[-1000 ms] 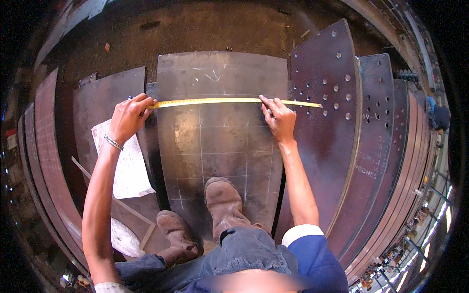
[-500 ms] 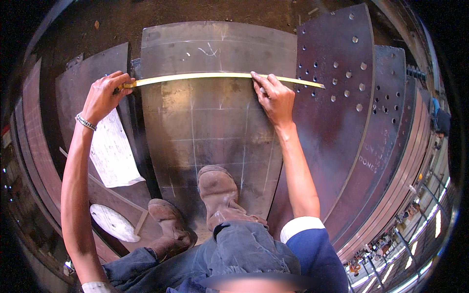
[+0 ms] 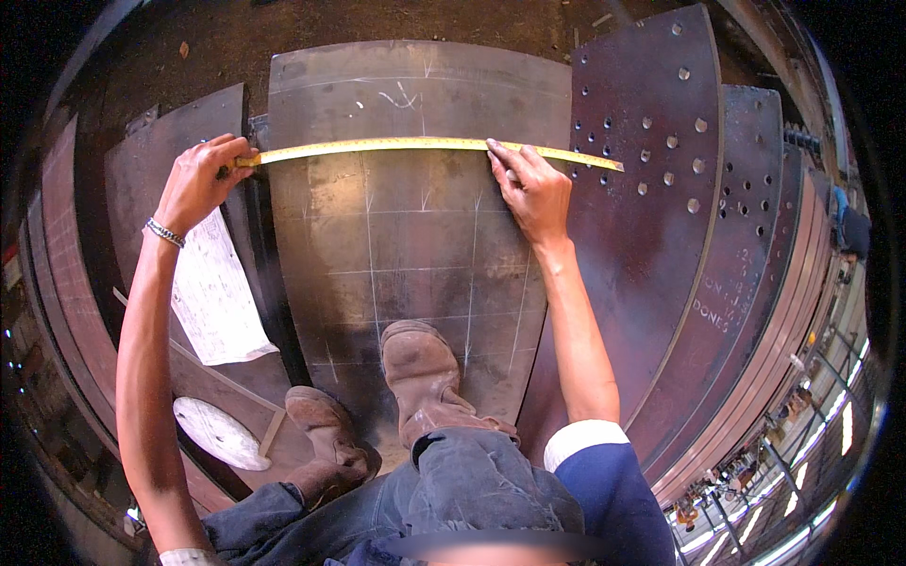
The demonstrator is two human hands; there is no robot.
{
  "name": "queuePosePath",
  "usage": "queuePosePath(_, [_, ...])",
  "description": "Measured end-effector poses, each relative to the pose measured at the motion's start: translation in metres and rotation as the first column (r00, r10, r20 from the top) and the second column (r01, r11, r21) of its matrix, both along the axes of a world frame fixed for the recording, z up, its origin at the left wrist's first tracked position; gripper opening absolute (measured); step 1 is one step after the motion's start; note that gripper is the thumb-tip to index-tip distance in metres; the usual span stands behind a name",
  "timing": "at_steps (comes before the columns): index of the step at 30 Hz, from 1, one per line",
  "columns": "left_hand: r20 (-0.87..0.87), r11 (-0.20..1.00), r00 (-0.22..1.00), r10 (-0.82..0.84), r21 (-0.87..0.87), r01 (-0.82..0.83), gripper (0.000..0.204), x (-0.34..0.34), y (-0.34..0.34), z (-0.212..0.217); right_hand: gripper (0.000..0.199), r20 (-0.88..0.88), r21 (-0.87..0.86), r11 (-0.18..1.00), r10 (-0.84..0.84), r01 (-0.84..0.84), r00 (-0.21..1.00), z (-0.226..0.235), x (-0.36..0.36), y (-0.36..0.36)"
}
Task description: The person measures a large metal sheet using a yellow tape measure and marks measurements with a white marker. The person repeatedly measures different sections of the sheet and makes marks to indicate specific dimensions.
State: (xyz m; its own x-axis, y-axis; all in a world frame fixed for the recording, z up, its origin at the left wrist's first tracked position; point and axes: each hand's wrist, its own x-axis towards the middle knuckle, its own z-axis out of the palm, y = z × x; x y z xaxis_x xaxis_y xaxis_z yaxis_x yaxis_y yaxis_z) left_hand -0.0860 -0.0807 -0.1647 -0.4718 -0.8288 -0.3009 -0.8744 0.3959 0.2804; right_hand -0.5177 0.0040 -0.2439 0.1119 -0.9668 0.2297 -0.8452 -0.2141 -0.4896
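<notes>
Across the chalk-gridded steel plate [image 3: 415,236] your left hand [image 3: 198,179] pinches the yellow tape measure [image 3: 425,144] at its edge while your right hand [image 3: 533,193] presses it flat, suggesting marking remains.

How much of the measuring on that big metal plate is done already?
Done: chalk grid lines already cross the steel plate. In hand: the left hand pins one end of the yellow tape measure at the plate's left edge, and the right hand presses it down near the right edge. Left: I can't see any new mark along the tape.
</notes>
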Motion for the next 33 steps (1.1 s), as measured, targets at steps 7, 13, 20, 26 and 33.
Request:
queuePosePath(7, [0.022,1.000,1.000,-0.008,-0.007,0.009,0.017,0.005,0.001,-0.004,0.025,0.025,0.010,1.000,-0.008,0.007,1.000,0.000,0.003,-0.001])
queuePosePath(13, [0.011,1.000,1.000,0.015,0.002,-0.015,0.018,0.008,0.002,-0.007,0.023,0.038,0.009,1.000,-0.017,0.016,0.999,-0.001,0.003,-0.001])
queuePosePath(20, [0.011,0.997,0.998,0.063,0.050,-0.064,0.021,0.010,-0.001,-0.005,0.021,0.017,0.012,1.000,-0.016,0.016,1.000,-0.002,0.000,-0.001])
queuePosePath(26, [0.039,0.998,0.998,0.048,0.033,-0.049,0.019,0.011,0.001,-0.002,0.026,0.099,0.072,0.993,-0.098,0.091,0.990,0.006,-0.006,-0.005])
queuePosePath(33, [0.045,0.998,0.998,0.040,0.051,-0.042,0.017,0.018,-0.002,0.004,0.025,0.003,0.119,0.987,-0.112,0.111,0.994,0.015,-0.049,-0.010])
